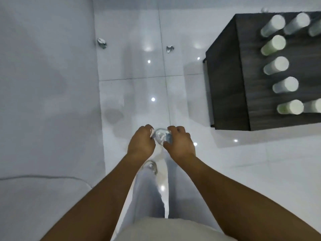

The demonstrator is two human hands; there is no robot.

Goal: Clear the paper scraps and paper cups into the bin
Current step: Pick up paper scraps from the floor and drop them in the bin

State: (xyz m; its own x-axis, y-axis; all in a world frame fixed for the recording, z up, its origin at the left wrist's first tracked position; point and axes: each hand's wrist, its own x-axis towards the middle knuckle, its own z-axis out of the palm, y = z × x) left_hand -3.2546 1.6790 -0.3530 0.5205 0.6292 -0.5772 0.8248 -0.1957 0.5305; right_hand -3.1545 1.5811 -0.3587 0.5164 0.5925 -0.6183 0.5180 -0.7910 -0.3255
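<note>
Both my hands are held out in front of me above the white tiled floor. My left hand point(141, 142) pinches a small white paper scrap point(152, 133) with curled fingers. My right hand point(179, 140) grips a crumpled piece of paper point(162, 136) that sits between the two hands. Two crumpled paper scraps lie on the floor farther ahead, one point(101, 43) by the left wall and one point(170, 48) near the middle. Several white paper cups point(276, 44) stand upside down on a dark wooden table point(243, 84) at the right. No bin is in view.
A white wall or sofa side point(46, 84) runs along the left, with a cushion edge point(43, 178) at lower left. My legs and one shoe point(151, 166) show below my hands. The glossy floor stretches ahead between the wall and the table.
</note>
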